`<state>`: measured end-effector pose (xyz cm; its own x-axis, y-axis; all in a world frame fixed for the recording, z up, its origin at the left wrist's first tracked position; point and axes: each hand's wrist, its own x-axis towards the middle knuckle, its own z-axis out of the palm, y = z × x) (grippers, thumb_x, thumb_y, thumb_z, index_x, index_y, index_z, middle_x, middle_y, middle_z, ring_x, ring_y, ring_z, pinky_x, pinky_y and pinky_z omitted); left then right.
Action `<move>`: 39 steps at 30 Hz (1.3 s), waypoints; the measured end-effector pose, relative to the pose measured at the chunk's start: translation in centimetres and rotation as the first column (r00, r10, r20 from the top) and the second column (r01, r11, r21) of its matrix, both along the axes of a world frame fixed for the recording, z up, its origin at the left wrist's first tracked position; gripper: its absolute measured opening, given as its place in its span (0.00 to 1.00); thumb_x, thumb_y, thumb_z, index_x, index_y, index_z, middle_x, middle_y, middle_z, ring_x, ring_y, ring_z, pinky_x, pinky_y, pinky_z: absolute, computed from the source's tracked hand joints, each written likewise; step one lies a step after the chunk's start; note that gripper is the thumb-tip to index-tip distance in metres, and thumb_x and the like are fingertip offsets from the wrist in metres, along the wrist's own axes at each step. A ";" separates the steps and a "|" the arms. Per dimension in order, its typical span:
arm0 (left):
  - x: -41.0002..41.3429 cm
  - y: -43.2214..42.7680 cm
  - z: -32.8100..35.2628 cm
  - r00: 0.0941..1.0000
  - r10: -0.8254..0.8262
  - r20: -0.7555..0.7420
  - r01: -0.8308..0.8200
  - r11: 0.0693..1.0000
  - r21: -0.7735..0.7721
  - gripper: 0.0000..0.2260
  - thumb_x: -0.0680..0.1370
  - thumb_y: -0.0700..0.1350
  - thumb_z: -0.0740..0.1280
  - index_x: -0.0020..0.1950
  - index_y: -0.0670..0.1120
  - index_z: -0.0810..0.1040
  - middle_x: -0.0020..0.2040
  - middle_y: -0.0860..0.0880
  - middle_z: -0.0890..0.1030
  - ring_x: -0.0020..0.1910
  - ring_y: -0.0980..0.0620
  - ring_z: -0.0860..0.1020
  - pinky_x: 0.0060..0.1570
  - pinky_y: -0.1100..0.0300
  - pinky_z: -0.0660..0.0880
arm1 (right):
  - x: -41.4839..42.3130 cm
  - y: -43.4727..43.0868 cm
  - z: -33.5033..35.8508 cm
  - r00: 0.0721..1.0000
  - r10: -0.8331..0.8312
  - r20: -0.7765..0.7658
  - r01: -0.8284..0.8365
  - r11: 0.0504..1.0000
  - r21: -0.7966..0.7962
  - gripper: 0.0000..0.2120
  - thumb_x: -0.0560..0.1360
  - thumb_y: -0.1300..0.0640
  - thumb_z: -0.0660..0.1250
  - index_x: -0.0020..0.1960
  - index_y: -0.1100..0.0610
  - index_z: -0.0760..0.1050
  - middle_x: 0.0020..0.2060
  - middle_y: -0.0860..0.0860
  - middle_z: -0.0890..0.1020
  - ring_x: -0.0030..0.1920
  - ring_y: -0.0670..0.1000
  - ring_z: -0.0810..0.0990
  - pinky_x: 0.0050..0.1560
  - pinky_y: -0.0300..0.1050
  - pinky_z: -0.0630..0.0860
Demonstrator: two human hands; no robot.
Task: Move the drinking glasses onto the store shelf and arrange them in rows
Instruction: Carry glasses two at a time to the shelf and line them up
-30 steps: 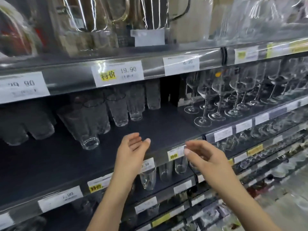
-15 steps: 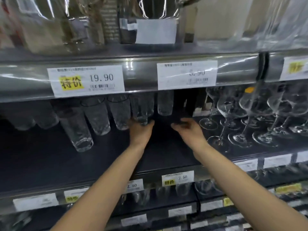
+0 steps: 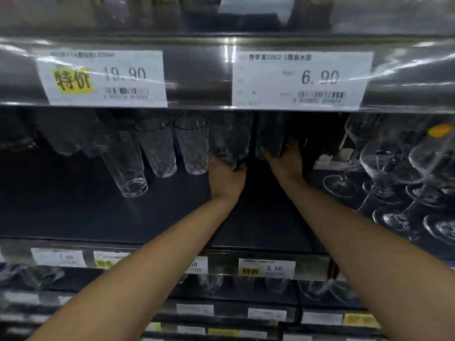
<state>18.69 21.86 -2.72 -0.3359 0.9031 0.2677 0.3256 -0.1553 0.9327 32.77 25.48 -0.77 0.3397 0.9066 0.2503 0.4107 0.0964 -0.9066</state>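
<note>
Both bare forearms reach up and forward, deep under the upper shelf edge. The left grip (image 3: 226,178) is wrapped round the foot of the left glass (image 3: 230,141), the thumb on its right side and the back of the hand turned toward me. The right grip (image 3: 286,166) clasps the right glass (image 3: 269,134) low down, the thumb on the left of it and the fingers curled round the far side. Both glasses stand upright at the back of the shelf (image 3: 73,212), close beside each other with a dark gap between them; whether their bases touch the board I cannot tell.

To the left of them stand more tumblers (image 3: 157,148) in a line, and one plain tumbler (image 3: 125,166) further forward. To the right, wine glasses (image 3: 391,163) crowd the same level. The shelf board is dark and matt.

Overhead, the shiny rail carries a tag (image 3: 103,78) reading 19.90 with a yellow sticker, and a second tag (image 3: 301,80) reading 6.90. Below the arms, a lower rail shows a 2.50 label (image 3: 267,268), with more glassware dim behind it. The light is low and the edges are blurred.
</note>
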 end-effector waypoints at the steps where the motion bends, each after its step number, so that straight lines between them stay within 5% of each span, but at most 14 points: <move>1: 0.2 0.3 -0.1 1.000 0.012 -0.010 -0.012 1.000 -0.006 0.25 0.74 0.44 0.72 0.66 0.38 0.67 0.60 0.41 0.76 0.59 0.46 0.77 0.64 0.53 0.75 | 0.0 0.4 -0.1 1.000 0.009 0.011 -0.010 1.000 0.006 0.31 0.71 0.48 0.74 0.68 0.58 0.67 0.60 0.53 0.79 0.59 0.53 0.79 0.50 0.38 0.71; 7: 0.8 1.3 0.2 0.993 0.109 -0.039 -0.107 0.993 0.041 0.29 0.73 0.44 0.73 0.69 0.36 0.66 0.64 0.38 0.74 0.64 0.44 0.74 0.67 0.52 0.71 | -0.2 1.8 0.0 0.995 -0.016 0.103 0.020 0.999 -0.041 0.37 0.72 0.42 0.73 0.73 0.56 0.63 0.66 0.55 0.77 0.64 0.59 0.76 0.58 0.47 0.74; 12: 0.8 2.0 0.3 0.988 0.152 -0.037 -0.151 0.988 0.042 0.27 0.73 0.42 0.74 0.67 0.36 0.66 0.64 0.38 0.75 0.64 0.44 0.74 0.67 0.56 0.70 | 0.1 1.8 -0.4 0.997 -0.034 0.062 0.035 0.999 -0.012 0.38 0.69 0.44 0.76 0.71 0.57 0.65 0.64 0.54 0.78 0.63 0.56 0.77 0.58 0.40 0.71; 19: 0.6 1.9 0.0 0.989 0.146 -0.034 -0.146 0.989 0.014 0.24 0.74 0.41 0.74 0.65 0.38 0.68 0.62 0.40 0.76 0.61 0.45 0.77 0.64 0.55 0.73 | 0.8 -0.4 -0.5 0.998 -0.014 0.067 0.011 0.999 0.039 0.38 0.67 0.47 0.76 0.72 0.54 0.65 0.66 0.54 0.74 0.69 0.56 0.69 0.68 0.46 0.68; 21: 0.5 1.2 0.1 0.993 0.111 -0.028 -0.111 0.994 0.006 0.25 0.74 0.40 0.74 0.66 0.39 0.67 0.63 0.41 0.76 0.61 0.46 0.77 0.61 0.61 0.72 | 0.9 -1.5 -0.3 0.999 -0.018 0.049 0.016 0.999 0.051 0.36 0.66 0.50 0.77 0.70 0.56 0.68 0.64 0.54 0.75 0.68 0.55 0.69 0.66 0.43 0.70; 24: 0.2 -0.5 0.2 0.999 0.048 -0.008 -0.049 0.998 -0.026 0.31 0.70 0.42 0.76 0.68 0.42 0.65 0.63 0.44 0.76 0.60 0.48 0.76 0.60 0.62 0.72 | 1.0 -3.4 0.0 0.996 -0.001 -0.085 0.005 0.999 0.049 0.34 0.65 0.57 0.77 0.66 0.60 0.65 0.54 0.50 0.76 0.55 0.50 0.77 0.49 0.34 0.72; 29: -0.3 -3.8 0.8 0.990 -0.015 -0.142 0.001 0.995 -0.104 0.35 0.65 0.49 0.79 0.66 0.47 0.66 0.63 0.44 0.72 0.62 0.48 0.72 0.66 0.54 0.71 | 2.0 -7.0 -0.1 0.991 0.074 -0.109 -0.078 0.997 -0.030 0.40 0.68 0.57 0.76 0.71 0.60 0.57 0.58 0.50 0.74 0.57 0.49 0.76 0.55 0.39 0.70; 34: -0.8 -8.0 2.3 0.983 -0.109 0.147 0.130 0.982 -0.140 0.23 0.67 0.36 0.77 0.53 0.47 0.67 0.49 0.47 0.78 0.47 0.50 0.80 0.49 0.52 0.82 | 1.6 -10.9 0.2 0.933 0.125 -0.338 -0.128 0.992 0.012 0.35 0.66 0.62 0.78 0.67 0.54 0.65 0.53 0.47 0.79 0.54 0.49 0.79 0.57 0.43 0.74; 36: -1.3 -10.1 3.2 0.967 -0.124 0.222 0.149 0.984 -0.100 0.21 0.69 0.32 0.75 0.52 0.45 0.67 0.44 0.48 0.76 0.40 0.54 0.78 0.36 0.60 0.80 | 1.2 -12.3 0.6 0.883 0.162 -0.440 -0.163 0.986 0.036 0.33 0.64 0.62 0.79 0.65 0.53 0.68 0.52 0.49 0.81 0.54 0.49 0.81 0.57 0.45 0.77; 39: -2.8 -13.7 4.4 0.971 -0.114 0.209 0.129 0.990 -0.057 0.20 0.70 0.36 0.74 0.55 0.48 0.68 0.45 0.49 0.76 0.41 0.55 0.78 0.43 0.53 0.83 | 0.4 -14.5 0.9 0.846 0.283 -0.453 -0.285 0.956 0.064 0.33 0.64 0.61 0.80 0.65 0.53 0.71 0.54 0.50 0.82 0.54 0.49 0.82 0.56 0.47 0.78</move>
<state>15.88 8.15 1.64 -0.2637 0.9544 0.1395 0.1098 -0.1140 0.9874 33.20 11.01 0.17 0.1417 0.9817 0.1270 -0.0890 0.1404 -0.9861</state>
